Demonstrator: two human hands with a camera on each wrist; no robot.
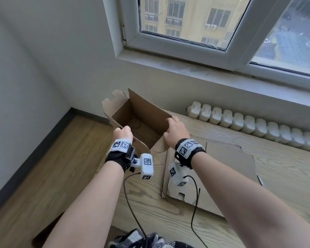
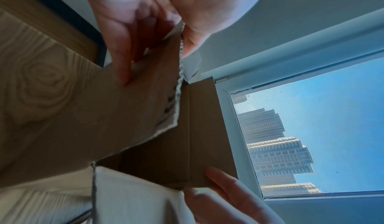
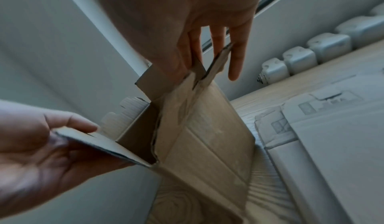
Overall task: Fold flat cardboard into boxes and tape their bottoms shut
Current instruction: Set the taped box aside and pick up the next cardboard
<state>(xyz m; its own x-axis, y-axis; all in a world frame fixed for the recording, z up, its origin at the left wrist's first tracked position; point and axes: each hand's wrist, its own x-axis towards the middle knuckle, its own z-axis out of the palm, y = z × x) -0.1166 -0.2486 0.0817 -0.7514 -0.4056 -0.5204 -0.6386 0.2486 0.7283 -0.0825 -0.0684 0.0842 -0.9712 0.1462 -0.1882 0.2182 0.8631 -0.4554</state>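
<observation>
The box (image 1: 140,124), centre frame and held open above the table (image 1: 150,208), is pinched at its near wall by the left hand (image 1: 123,134) and clasped at the right corner by the right hand (image 1: 176,132); judged risk: untaped bottom flaps spring apart if either grip slackens.

Brown cardboard box (image 1: 141,122), erected, top open

- Box (image 1: 141,111): matt brown corrugated cardboard, fluted at the cut edges, creased on one outer wall.
- Flat sheets (image 1: 222,163): the same dull cardboard.
- Table (image 1: 168,215): pale wood-grain surface, matt.
- Wrist straps (image 1: 118,158): black cloth.
- Camera housings (image 1: 147,165): smooth white plastic.
- Radiator (image 1: 249,122): white, slightly glossy.
</observation>
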